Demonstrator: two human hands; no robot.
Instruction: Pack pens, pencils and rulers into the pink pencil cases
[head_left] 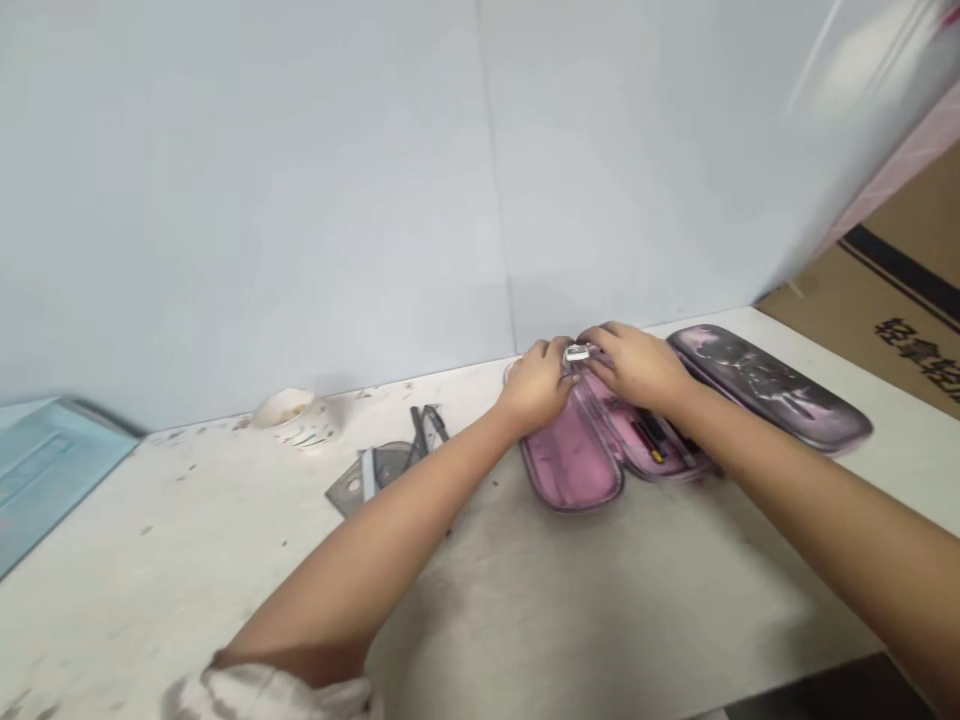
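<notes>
An open pink pencil case (571,462) lies on the white table (525,600) near the wall, with pens showing in its right half (651,440). My left hand (536,385) and my right hand (637,365) meet at the case's far end. Both are closed in a pinch round a small white object (577,352) held between them. A dark lid-like case part (772,385) lies just right of my right hand.
Left of the case lie grey set squares and a protractor (375,472) with a compass (427,425). A white shell-like dish (289,412) sits by the wall. A blue tray (45,470) is at far left, a cardboard box (892,310) at far right.
</notes>
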